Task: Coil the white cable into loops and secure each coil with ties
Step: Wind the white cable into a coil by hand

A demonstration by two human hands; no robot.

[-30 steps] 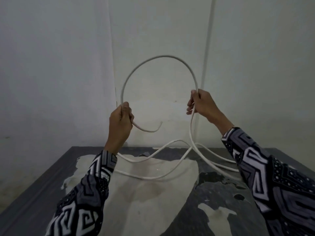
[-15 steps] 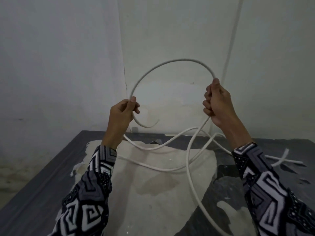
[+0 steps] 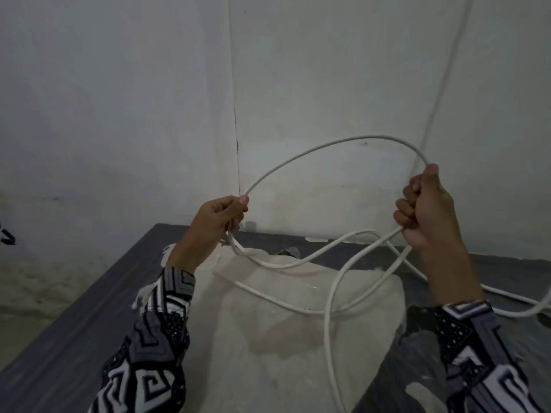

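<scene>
Compared with half a second ago, the two hands have spread further apart and dropped lower, so the raised arc of cable between them is now wider and flatter than the rounder loop seen earlier; the view has also swung, showing more wall above.

Nearest, patterned black-and-white sleeves (image 3: 155,347) reach forward over the bench (image 3: 68,323), whose dark grey top is worn through to a large pale patch in the middle. A strand of the white cable (image 3: 328,146) runs up from the lower edge across that patch, crossing other slack strands lying on the bench.

The left hand (image 3: 216,226) is clenched around the cable, thumb pressed along it, with a short length curving out below the fist onto the bench. The right hand (image 3: 426,210) is also closed round the cable, fingers curled tight and thumb pointing up; the strand leaves the bottom of the fist and sweeps down to the bench.

Between the fists the cable arches up in front of the pale wall (image 3: 119,99). More cable trails off to the right across the bench.
</scene>
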